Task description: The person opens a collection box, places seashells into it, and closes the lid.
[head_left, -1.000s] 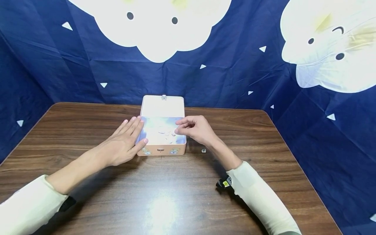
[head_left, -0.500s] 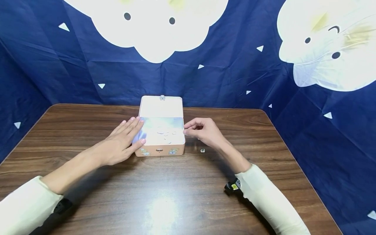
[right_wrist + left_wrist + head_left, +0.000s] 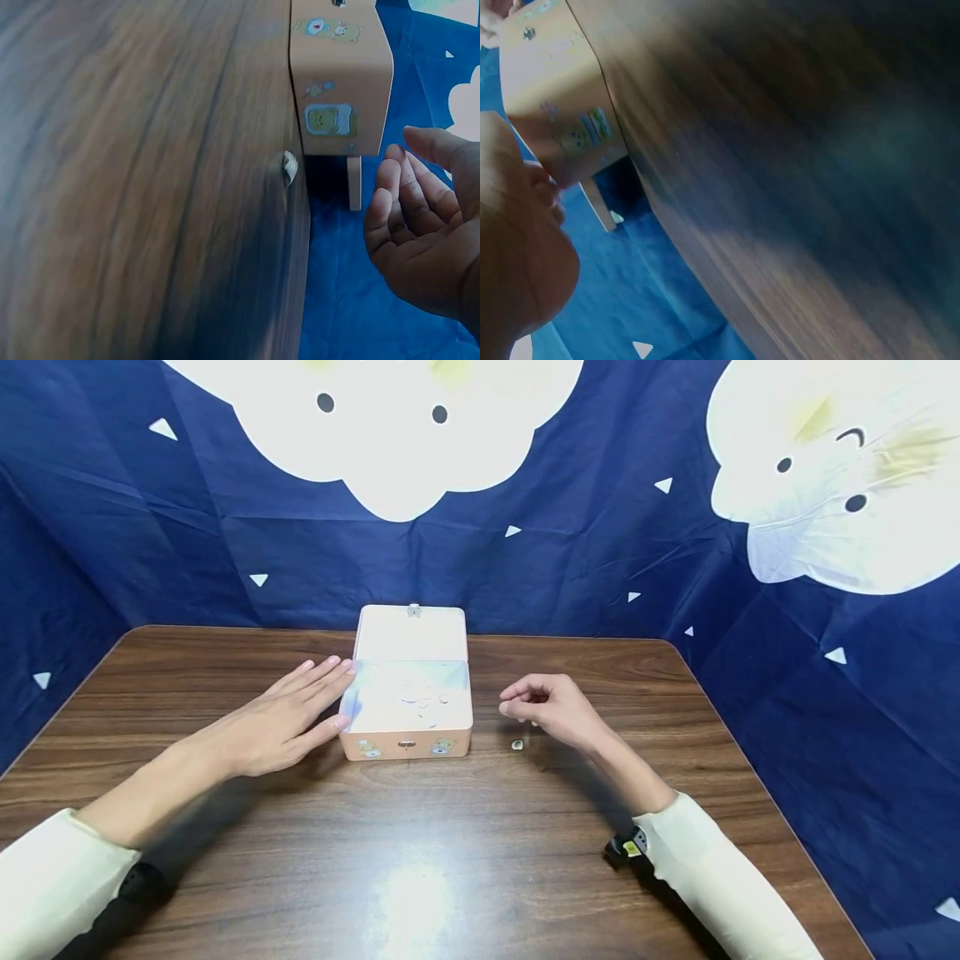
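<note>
Navy backdrop cloth [image 3: 187,527] with 2 white cloud faces fills the top of the head view; brown wood bench [image 3: 420,860] fills the lower half. Pink box [image 3: 408,710] sits centre frame, lid up, several small pale pieces inside. Left hand [image 3: 281,727] lies flat, fingers straight, holding nothing; its thumb touches the box's left wall. 1 s ago it covered more of that edge, so it has slid off to the left. Right hand [image 3: 555,706] was over the box interior 1 s ago; now it's right of centre, clear of the box, fingers loosely curled, nothing visibly held. 1 small pale piece [image 3: 517,744] lies on the bench just below that hand, same spot throughout. Reads as: piece dropped in, right hand returning toward the last loose one.
</note>
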A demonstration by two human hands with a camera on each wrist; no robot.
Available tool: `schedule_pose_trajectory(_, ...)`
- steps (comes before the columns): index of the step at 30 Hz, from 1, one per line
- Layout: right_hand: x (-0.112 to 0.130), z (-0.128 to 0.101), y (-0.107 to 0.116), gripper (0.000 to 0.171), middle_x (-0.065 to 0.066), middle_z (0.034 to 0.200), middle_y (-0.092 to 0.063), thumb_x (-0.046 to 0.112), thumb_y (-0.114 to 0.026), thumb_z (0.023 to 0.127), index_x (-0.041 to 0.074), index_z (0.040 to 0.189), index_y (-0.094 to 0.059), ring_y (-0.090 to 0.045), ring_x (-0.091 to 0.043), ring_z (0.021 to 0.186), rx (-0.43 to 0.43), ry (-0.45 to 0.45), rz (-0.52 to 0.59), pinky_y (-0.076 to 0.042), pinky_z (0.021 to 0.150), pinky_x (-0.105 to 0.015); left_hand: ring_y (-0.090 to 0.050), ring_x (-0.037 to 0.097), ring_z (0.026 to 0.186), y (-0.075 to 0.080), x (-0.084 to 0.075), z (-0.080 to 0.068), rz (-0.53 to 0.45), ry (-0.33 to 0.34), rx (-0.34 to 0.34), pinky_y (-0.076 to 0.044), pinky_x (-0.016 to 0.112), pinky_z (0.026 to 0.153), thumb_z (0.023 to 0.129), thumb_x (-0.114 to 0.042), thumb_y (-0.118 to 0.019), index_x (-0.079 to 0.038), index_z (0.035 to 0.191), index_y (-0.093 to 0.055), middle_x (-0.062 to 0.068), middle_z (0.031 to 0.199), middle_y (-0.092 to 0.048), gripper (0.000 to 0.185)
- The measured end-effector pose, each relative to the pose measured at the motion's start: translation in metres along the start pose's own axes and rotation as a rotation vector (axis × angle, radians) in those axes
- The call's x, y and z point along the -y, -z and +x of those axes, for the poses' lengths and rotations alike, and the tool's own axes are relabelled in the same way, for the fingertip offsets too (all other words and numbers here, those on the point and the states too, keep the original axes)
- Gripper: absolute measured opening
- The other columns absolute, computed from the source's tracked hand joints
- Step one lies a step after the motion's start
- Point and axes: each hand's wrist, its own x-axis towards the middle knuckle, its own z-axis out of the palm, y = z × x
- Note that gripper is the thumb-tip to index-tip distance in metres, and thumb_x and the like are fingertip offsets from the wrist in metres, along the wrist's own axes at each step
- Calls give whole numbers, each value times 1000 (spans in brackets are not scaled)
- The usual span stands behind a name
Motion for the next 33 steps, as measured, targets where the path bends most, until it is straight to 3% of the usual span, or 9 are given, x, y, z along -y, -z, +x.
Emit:
schedule_pose_trajectory(4,-8,-7,8,27,1,90,-77,20,-87,99,1,119,-84,-69,-25,81,28,-22,-39,-57,67,-26,-29,42,174,-1,3,0,-17,-36,-2,9,15,140,120,-33,-54,-5,178,-30,17,186,-32,69)
schedule_pose_trajectory(11,-19,-16,17,27,-3,98,-82,24,-88,97,6,117,-84,-71,-18,86,66,-47,-136,-55,71,-24,-21,35,178,3,5,-2,3,-49,58,11,17,140,120,-41,-55,-7,181,-22,17,189,-25,77)
schedule_pose_trajectory(19,-28,-17,17,30,-4,100,-83,20,-90,94,5,119,-84,-69,-14,84,138,-61,-138,-53,68,-20,-21,40,177,6,3,-4,-19,-9,87,10,18,141,121,-43,-52,-9,181,-20,15,190,-21,77)
schedule_pose_trajectory(26,-31,-16,14,34,-9,109,-84,15,-94,90,3,120,-83,-74,-12,93,199,-76,-137,-58,78,-19,-22,42,176,3,-4,-2,-27,27,76,7,22,143,122,-42,-48,-6,181,-22,17,189,-22,74)
schedule_pose_trajectory(29,-32,-15,12,37,-12,111,-84,13,-95,88,1,121,-82,-73,-12,94,215,-94,-120,-59,77,-19,-24,44,175,4,-8,1,-33,55,70,0,31,147,121,-43,-48,-4,180,-25,19,188,-24,74)
schedule_pose_trajectory(33,-32,-15,11,39,-11,108,-83,12,-97,85,1,120,-82,-71,-13,92,211,-112,-128,-57,76,-18,-31,46,173,6,-14,9,-49,108,24,-18,56,146,119,-44,-53,1,174,-39,24,182,-37,72)
